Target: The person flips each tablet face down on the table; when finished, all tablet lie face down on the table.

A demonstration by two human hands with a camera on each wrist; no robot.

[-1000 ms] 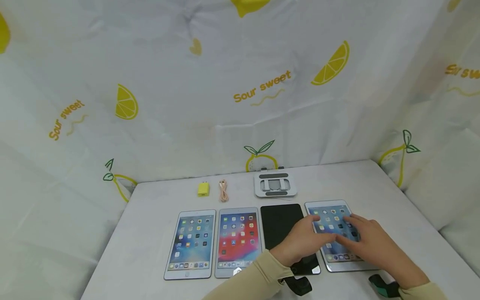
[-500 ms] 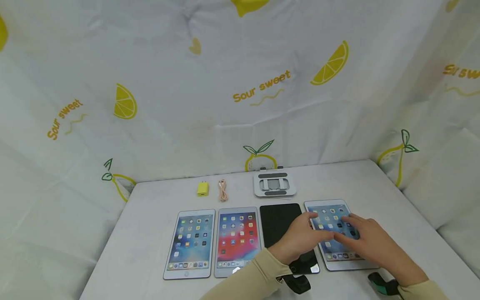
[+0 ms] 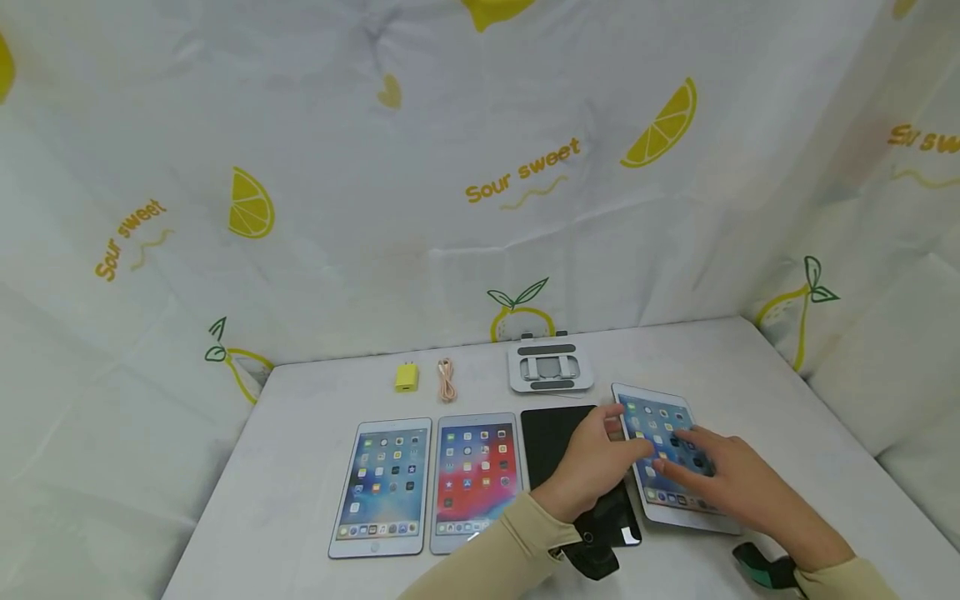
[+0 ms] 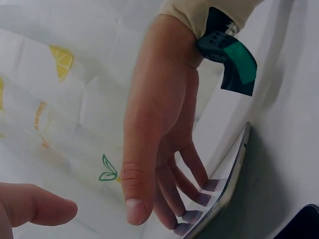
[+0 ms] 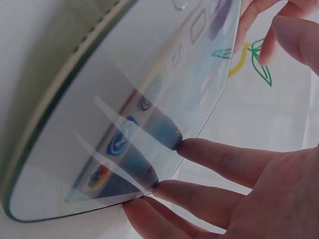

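A white-framed tablet [image 3: 663,442] with a lit home screen is tilted, its left long side raised off the table. My left hand [image 3: 592,462] holds that side, fingertips at the edge and the thumb over the screen. My right hand [image 3: 727,479] lies over the screen's right part; in the left wrist view its fingers [image 4: 172,199] look fairly straight, tips touching the glass. Fingertips [image 5: 192,147] and their reflections meet on the tablet's surface in the right wrist view. A dark-screened tablet [image 3: 555,442] lies partly hidden beneath my left hand and forearm.
Two lit white tablets, one blue-screened [image 3: 382,483] and one red-and-blue [image 3: 476,467], lie flat at left. Behind them are a yellow charger plug [image 3: 407,377], a coiled pink cable [image 3: 447,381] and a grey folding stand [image 3: 551,368]. A lemon-print cloth hangs beyond the table.
The right-hand tablet has gone from lying flat to tilted, its left side up. My left hand has shifted slightly, fingertips now at the raised edge. The other tablets have stayed put.
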